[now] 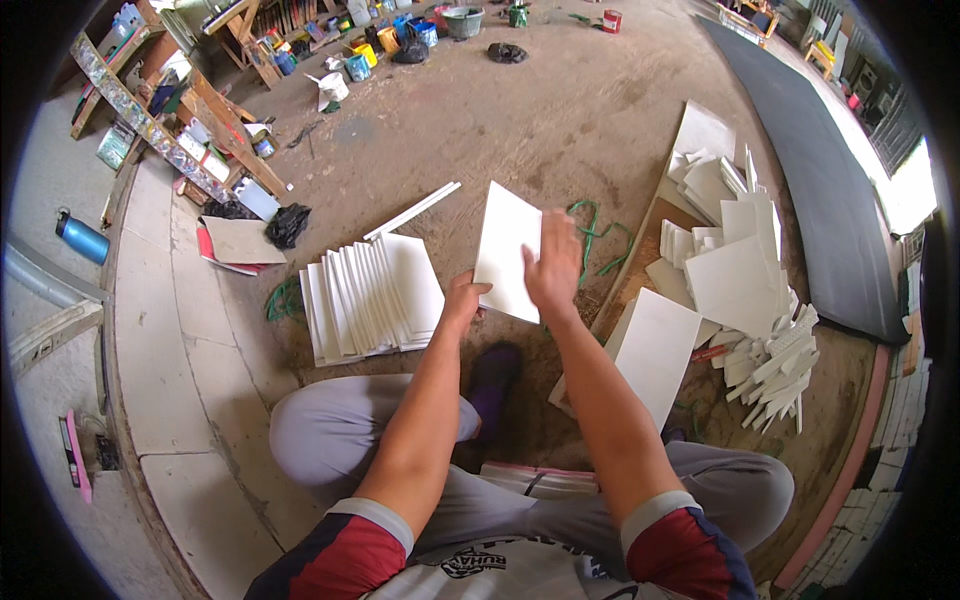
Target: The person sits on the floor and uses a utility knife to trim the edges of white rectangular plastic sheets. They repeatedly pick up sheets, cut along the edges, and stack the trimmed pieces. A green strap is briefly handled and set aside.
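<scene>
A white rectangular panel (507, 240) is held up in front of me, tilted. My left hand (464, 302) grips it at the lower left edge, thumb on the face. Against its right edge lies my right hand (555, 262), fingers stretched out and thumb apart over the face; the fingertips are smeared by motion. To the left, a row of similar white panels (375, 300) leans together on the floor. On the right, a larger white panel (655, 345) lies near my knee, beside a loose heap of white pieces (735, 275).
A thin white strip (412, 210) lies beyond the row. Green twine (590, 235) is on the floor. A long black sheet (810, 190) stretches along the right. Paint buckets (463, 22) and a wooden rack (150, 120) stand farther off. A blue bottle (82, 237) is at left.
</scene>
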Demonstrator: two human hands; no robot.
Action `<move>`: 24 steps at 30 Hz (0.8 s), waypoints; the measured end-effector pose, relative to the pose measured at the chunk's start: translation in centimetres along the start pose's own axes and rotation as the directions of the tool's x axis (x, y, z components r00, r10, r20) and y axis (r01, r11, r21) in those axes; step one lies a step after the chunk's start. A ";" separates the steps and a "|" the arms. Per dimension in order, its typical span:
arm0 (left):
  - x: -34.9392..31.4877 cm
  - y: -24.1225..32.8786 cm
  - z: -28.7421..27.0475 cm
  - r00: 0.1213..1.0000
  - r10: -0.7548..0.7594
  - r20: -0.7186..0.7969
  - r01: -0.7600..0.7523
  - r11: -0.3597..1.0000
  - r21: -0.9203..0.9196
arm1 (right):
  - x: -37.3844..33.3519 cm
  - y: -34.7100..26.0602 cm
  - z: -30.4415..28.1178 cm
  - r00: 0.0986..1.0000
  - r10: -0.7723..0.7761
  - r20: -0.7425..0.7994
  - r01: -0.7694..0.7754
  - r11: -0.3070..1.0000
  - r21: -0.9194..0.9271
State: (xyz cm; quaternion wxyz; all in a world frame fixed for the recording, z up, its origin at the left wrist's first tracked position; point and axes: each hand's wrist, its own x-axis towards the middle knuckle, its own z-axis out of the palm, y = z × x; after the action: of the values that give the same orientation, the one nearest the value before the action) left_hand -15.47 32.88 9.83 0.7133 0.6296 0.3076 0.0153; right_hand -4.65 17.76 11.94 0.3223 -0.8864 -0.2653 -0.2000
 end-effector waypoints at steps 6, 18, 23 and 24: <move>-2.6 1.9 2.0 0.992 -0.001 0.129 0.016 0.994 -0.111 | 0.0 3.6 -1.1 0.718 0.621 0.315 -0.646 0.762 -0.029; -1.9 3.7 15.2 0.843 0.533 0.076 -0.538 0.833 0.128 | -3.0 10.8 -14.9 0.717 0.694 0.059 -0.601 0.574 0.557; -5.9 -0.1 21.4 0.792 0.582 0.181 -0.606 0.719 0.341 | -10.1 15.2 -19.1 0.713 0.671 -0.206 -0.638 0.742 0.206; -6.9 -0.4 21.9 0.802 0.552 0.227 -0.595 0.711 0.374 | -11.0 15.4 -19.9 0.707 0.671 -0.224 -0.668 0.737 0.098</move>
State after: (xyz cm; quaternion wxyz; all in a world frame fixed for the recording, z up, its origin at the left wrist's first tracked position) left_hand -11.20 10.52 12.75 0.5315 0.8339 0.0569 0.1376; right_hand -7.63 -9.53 13.14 0.4073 -0.8889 0.1146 -0.1757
